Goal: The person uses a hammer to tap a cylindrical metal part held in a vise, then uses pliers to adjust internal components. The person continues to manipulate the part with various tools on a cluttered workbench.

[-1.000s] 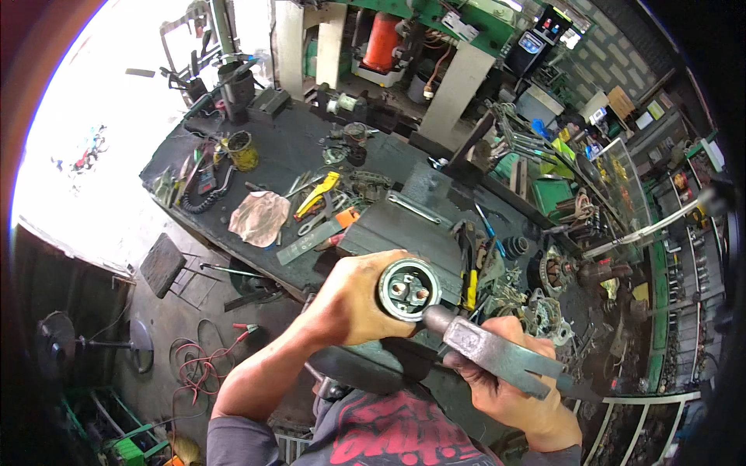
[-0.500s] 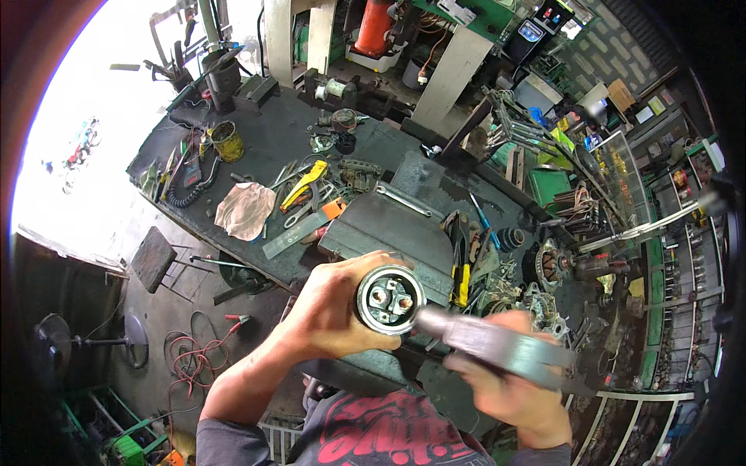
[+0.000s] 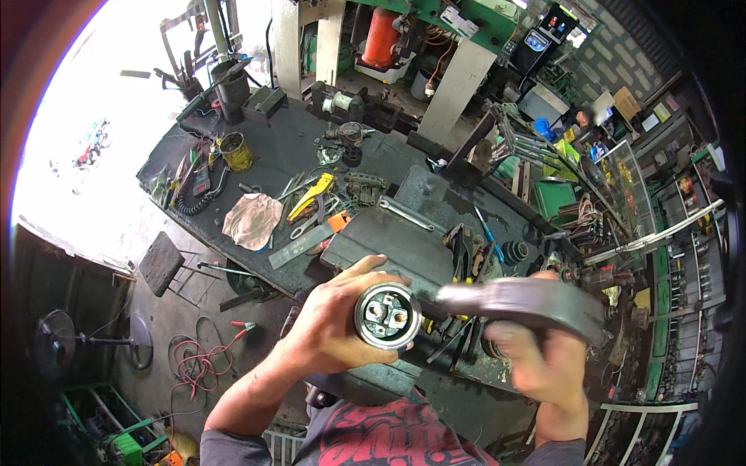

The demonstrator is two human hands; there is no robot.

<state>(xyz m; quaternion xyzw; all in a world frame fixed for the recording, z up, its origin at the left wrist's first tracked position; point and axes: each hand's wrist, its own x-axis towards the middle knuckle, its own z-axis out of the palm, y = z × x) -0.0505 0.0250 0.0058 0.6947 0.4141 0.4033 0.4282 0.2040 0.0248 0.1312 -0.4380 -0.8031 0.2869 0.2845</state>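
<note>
The left grip [image 3: 322,325] curls around the cylinder [image 3: 388,315], its open end facing up; right of that grip, the right grip [image 3: 547,363] clasps the blurred hammer [image 3: 521,300], apart from the cylinder.

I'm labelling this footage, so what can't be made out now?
All in the head view:
Metal cylinder: outer side, largely covered by the left hand.
Hammer: head blurred; grip hidden by the right hand.
Shirt: lower part cut off by the bottom edge.
Bright opening: view beyond mostly washed out.
</note>
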